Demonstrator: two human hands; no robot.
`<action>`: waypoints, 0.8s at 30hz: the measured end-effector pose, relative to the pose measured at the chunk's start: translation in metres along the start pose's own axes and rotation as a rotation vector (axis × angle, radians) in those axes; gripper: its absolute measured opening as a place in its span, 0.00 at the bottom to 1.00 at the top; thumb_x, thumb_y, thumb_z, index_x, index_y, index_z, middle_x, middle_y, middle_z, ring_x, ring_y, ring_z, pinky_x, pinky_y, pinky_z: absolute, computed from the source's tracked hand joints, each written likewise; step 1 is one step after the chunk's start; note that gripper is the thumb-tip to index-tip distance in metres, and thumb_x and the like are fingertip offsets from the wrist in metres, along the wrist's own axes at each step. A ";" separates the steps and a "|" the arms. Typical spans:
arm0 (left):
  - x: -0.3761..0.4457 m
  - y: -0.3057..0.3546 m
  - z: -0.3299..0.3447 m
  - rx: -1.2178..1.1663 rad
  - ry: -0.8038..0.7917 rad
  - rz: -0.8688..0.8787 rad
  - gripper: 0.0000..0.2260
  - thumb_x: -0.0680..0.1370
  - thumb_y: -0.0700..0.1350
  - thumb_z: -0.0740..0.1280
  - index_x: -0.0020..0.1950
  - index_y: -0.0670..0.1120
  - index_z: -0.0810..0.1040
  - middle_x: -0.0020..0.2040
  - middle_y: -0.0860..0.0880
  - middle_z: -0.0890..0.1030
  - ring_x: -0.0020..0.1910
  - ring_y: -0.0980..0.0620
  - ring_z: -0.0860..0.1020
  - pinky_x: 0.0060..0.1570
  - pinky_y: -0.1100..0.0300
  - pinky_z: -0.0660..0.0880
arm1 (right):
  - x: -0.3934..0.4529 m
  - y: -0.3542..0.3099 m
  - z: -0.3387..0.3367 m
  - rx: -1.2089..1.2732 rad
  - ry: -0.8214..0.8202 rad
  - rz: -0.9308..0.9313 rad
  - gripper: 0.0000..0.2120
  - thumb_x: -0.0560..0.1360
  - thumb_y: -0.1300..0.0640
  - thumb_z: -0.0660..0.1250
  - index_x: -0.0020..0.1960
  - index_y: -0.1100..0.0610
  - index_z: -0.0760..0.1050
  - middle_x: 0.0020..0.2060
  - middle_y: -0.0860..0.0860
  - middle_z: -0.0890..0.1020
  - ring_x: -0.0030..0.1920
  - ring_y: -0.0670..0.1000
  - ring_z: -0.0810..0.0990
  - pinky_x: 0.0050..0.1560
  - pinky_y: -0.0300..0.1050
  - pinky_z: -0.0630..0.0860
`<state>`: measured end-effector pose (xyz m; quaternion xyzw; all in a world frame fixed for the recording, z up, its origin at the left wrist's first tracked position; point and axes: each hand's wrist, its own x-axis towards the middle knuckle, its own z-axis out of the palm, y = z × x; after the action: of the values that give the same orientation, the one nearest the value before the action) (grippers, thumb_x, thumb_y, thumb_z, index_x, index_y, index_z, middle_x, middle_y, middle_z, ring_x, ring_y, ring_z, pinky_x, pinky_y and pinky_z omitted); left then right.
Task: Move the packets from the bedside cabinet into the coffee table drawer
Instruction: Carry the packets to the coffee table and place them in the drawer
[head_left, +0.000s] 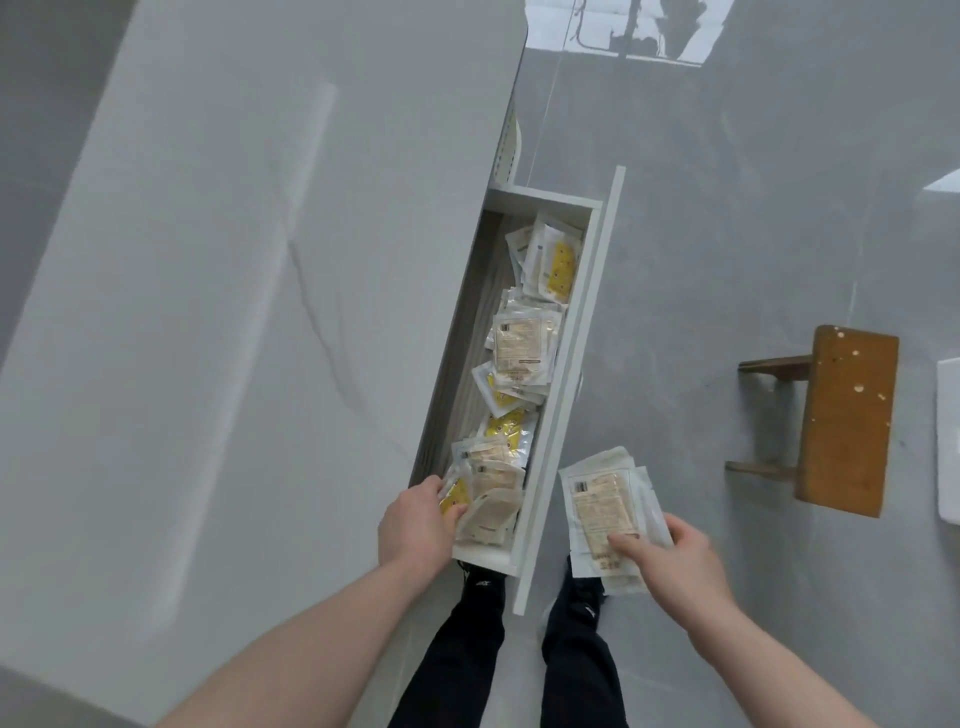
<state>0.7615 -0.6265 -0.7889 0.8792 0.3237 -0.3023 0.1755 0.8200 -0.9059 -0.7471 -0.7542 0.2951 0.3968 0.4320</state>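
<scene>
The coffee table top (208, 312) is pale grey-white with thin darker marble veins, and the open drawer (566, 395) has white walls and a grey, finely striped bottom. The packets in the drawer (519, 343) are clear and white, some showing beige contents with small black barcode prints, others bright yellow with dark dots; the stack of packets (602, 509) on the right is white with a beige centre. The floor (753, 208) is glossy grey, the stool (847, 421) ochre brown with pale flecks, the trousers (582, 670) black.
</scene>
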 end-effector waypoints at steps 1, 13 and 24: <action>-0.005 -0.001 -0.002 -0.032 0.032 0.010 0.13 0.81 0.58 0.68 0.42 0.54 0.70 0.38 0.56 0.78 0.36 0.54 0.76 0.30 0.58 0.67 | -0.001 0.000 -0.001 0.006 -0.005 0.001 0.08 0.74 0.56 0.77 0.52 0.47 0.84 0.42 0.41 0.88 0.44 0.44 0.86 0.37 0.39 0.75; -0.006 0.019 0.014 -0.351 -0.087 0.018 0.01 0.81 0.51 0.67 0.49 0.56 0.78 0.45 0.58 0.83 0.44 0.54 0.81 0.47 0.48 0.82 | 0.006 0.003 -0.008 0.120 -0.049 0.018 0.09 0.75 0.57 0.77 0.53 0.48 0.84 0.40 0.40 0.88 0.37 0.40 0.86 0.36 0.36 0.76; -0.006 0.032 0.013 -0.534 -0.229 0.021 0.21 0.80 0.60 0.68 0.71 0.57 0.73 0.68 0.58 0.77 0.62 0.59 0.78 0.60 0.57 0.77 | 0.014 -0.020 0.001 0.261 -0.253 0.047 0.10 0.76 0.57 0.75 0.57 0.49 0.85 0.50 0.46 0.89 0.49 0.47 0.89 0.54 0.50 0.82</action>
<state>0.7743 -0.6594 -0.7913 0.7654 0.3606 -0.3018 0.4394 0.8424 -0.8979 -0.7511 -0.6288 0.3050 0.4570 0.5503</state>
